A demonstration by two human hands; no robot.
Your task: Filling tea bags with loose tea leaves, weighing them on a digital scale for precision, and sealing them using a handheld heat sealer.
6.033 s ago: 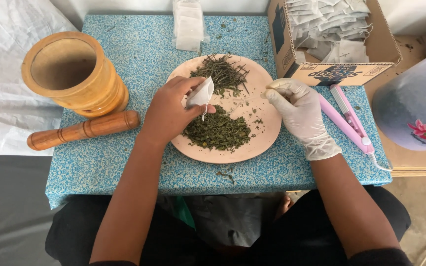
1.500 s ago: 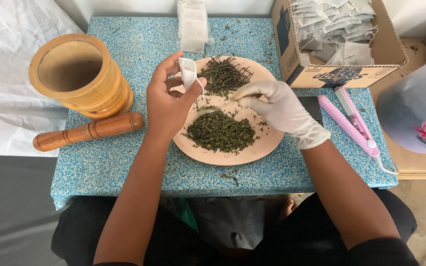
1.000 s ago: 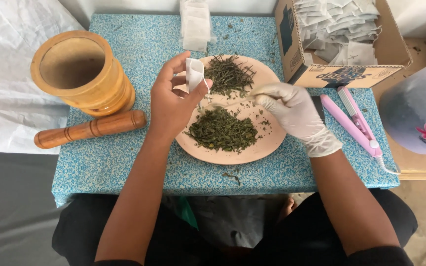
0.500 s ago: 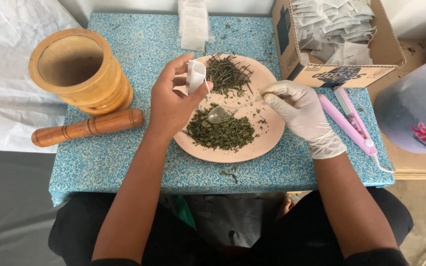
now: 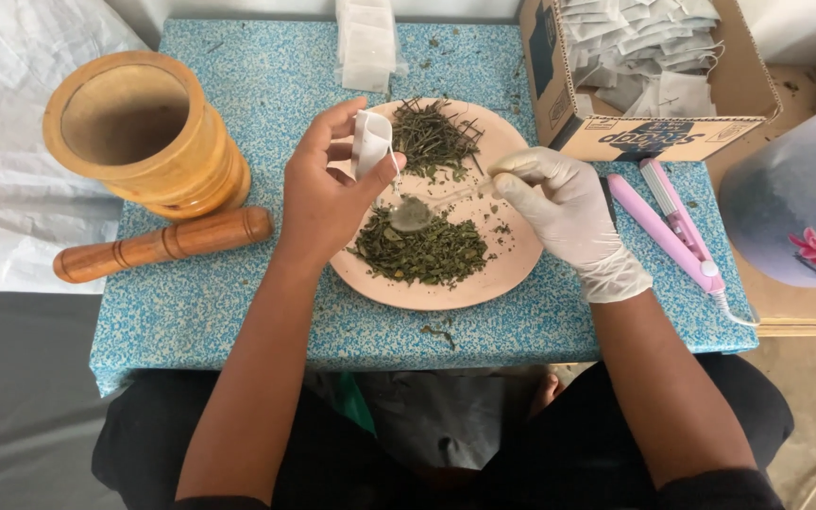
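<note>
A: Two hands over one pink plate (image 5: 484, 283). Left hand (image 5: 328, 194), bare, pinches a small white paper bag (image 5: 370, 142) between thumb and fingers, above the plate's left part. Bag's long axis runs roughly up-down in view, far end toward the table's back edge.

B: Right hand?

A: Right hand (image 5: 559, 203), in a white glove, fingers closed on the handle of a clear spoon (image 5: 427, 206). Spoon's long axis runs left-right, slightly tilted: handle at the glove, bowl pointing left at the left hand. Bowl sits just below the bag, over the near herb pile (image 5: 427, 253), loaded with green bits.

B: Herb count?

A: Two piles on the plate: near one of crumbled leaves, far one (image 5: 432, 137) of thin stems and needles.

B: Rest of the table?

A: One wooden mortar (image 5: 144, 137) at far left, upright. One wooden pestle (image 5: 162, 244) lying in front of it, axis left-right, thick end toward the plate. One stack of empty white bags (image 5: 365, 42) behind the plate. One cardboard box (image 5: 635, 132) of filled bags at back right. One pink sealer (image 5: 668, 222) just right of the glove, lying diagonally. All on one blue speckled table (image 5: 266, 85).
</note>
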